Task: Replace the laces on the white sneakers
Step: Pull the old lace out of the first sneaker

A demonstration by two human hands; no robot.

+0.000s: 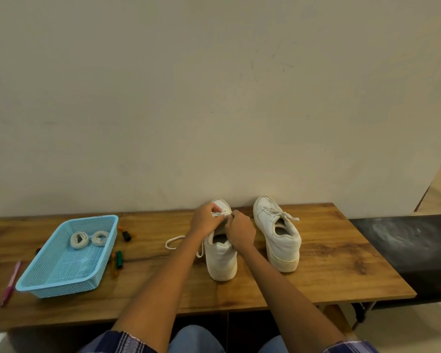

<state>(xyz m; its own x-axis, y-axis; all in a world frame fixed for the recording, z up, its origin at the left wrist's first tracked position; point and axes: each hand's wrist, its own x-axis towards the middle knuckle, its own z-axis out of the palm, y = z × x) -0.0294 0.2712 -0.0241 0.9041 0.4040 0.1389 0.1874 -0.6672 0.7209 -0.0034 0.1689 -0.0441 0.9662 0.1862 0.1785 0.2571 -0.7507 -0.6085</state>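
With both hands, left and right, we pinch the lace of the sneaker at table centre, twelve o'clock from us; a hard tug could tip it.

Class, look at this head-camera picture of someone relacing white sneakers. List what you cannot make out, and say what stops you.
1. Eyelets of the near sneaker: covered by the left hand and right hand.
2. Fingers on the lace: too small to see which strand they pinch.
3. Small items beside the blue basket: too small, partly behind its wall.
4. Pink pen: its tip is blurred.
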